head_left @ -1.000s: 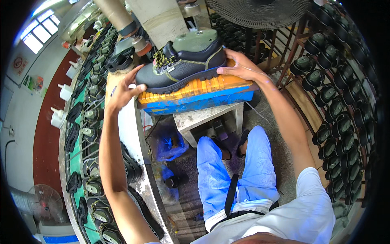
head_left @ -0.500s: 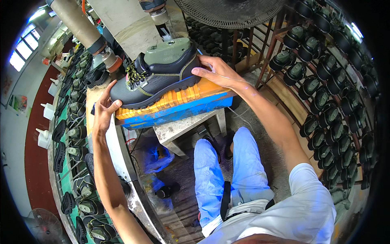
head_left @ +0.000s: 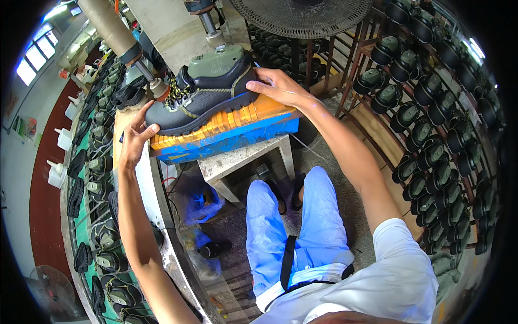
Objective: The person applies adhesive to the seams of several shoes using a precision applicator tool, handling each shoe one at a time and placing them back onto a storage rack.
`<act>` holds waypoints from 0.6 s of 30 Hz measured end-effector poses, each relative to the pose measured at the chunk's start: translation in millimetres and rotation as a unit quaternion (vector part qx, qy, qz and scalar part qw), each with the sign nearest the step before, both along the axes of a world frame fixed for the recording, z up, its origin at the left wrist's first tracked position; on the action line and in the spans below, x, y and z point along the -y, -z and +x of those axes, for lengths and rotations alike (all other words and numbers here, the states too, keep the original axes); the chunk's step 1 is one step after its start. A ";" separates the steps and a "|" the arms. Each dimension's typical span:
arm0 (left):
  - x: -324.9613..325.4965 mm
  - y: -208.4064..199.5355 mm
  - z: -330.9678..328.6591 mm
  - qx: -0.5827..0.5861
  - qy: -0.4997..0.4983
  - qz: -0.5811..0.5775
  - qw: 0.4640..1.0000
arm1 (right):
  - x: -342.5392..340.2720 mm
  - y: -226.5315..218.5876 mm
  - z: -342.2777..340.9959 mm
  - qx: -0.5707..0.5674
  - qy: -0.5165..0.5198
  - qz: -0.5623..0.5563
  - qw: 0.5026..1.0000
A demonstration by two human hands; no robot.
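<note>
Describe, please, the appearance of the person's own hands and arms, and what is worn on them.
The left hand and right hand wear no gloves. Both forearms are uncovered. A short white sleeve covers the right upper arm; the left sleeve is out of view.

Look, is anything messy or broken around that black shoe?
The black shoe looks fine. The orange-and-blue block under it is scuffed, its paint patchy, and a crumpled plastic bag lies beside the stool, looking like litter.

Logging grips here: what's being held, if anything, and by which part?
A black shoe: left fingers at its toe, right fingers at its heel.
</note>
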State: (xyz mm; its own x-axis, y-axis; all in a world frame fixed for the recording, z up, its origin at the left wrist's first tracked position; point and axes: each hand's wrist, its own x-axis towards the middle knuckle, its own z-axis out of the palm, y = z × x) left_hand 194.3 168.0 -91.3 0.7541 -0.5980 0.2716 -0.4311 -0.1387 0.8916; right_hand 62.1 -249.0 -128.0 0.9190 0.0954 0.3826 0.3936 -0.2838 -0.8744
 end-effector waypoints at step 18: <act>108.0 92.4 -228.9 0.370 -0.307 -0.085 0.873 | -34.6 -11.5 -182.3 0.229 0.178 -0.149 0.945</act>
State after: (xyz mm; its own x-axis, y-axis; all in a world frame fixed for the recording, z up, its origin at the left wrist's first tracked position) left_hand -34.6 60.0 -183.8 0.4996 -0.0461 0.8650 -0.7878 -0.4395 0.4316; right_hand -120.3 -214.3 -116.5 0.6575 -0.0230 0.7531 0.5443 -0.6766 -0.4959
